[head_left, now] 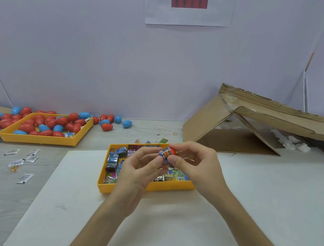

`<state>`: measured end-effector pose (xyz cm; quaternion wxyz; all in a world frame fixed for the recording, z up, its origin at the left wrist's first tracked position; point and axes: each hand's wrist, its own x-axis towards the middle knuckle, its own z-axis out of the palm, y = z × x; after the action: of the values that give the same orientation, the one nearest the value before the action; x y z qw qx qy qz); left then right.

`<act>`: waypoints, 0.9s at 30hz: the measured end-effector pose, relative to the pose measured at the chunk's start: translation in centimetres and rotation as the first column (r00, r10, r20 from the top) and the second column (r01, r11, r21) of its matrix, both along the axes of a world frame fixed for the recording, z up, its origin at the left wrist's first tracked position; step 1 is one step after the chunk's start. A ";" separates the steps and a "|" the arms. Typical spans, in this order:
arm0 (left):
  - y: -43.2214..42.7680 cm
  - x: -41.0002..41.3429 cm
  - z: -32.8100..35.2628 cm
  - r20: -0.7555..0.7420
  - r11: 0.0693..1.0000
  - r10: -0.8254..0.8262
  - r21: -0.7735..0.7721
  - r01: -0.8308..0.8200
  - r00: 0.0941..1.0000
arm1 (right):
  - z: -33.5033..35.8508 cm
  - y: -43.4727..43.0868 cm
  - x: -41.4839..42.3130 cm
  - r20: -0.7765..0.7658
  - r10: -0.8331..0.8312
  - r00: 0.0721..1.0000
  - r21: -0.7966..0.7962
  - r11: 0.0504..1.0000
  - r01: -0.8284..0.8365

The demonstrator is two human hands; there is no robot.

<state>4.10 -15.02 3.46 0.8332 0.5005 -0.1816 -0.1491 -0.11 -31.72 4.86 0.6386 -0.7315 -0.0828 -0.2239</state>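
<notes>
Both hands meet above a yellow tray (149, 188) full of small printed packets (115, 158). My right hand (195, 163) grips a red plastic egg shell (172, 150) between thumb and fingers. My left hand (141, 169) pinches a blue and orange printed packet (165, 154) and holds it against the shell's mouth. Most of the shell is hidden by the fingers and the packet.
A second yellow tray (38, 139) at the left holds several red and blue eggs (51, 123), with more loose behind it. Small white sachets (24, 159) lie on the table at left. A torn cardboard box (258, 126) stands at the back right. A white sheet (165, 225) covers the table.
</notes>
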 end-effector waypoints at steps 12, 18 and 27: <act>0.0 0.1 -0.1 0.008 0.997 0.043 0.060 -0.044 0.999 | 0.0 -0.9 0.1 -0.072 0.090 0.993 -0.073 0.993 -0.095; 0.0 0.3 -0.2 -0.040 0.991 0.132 0.027 -0.131 0.990 | 0.1 -0.8 0.5 -0.195 0.146 0.970 0.247 0.964 -0.096; 1.0 1.5 -0.5 -0.125 0.969 0.246 0.047 -0.242 0.961 | 6.3 -1.6 7.6 -0.330 0.333 0.884 0.714 0.700 0.003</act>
<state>5.56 -14.07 2.95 0.8474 0.5212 -0.0617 -0.0804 7.49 -33.31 11.16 0.8855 -0.4568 0.0850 -0.0095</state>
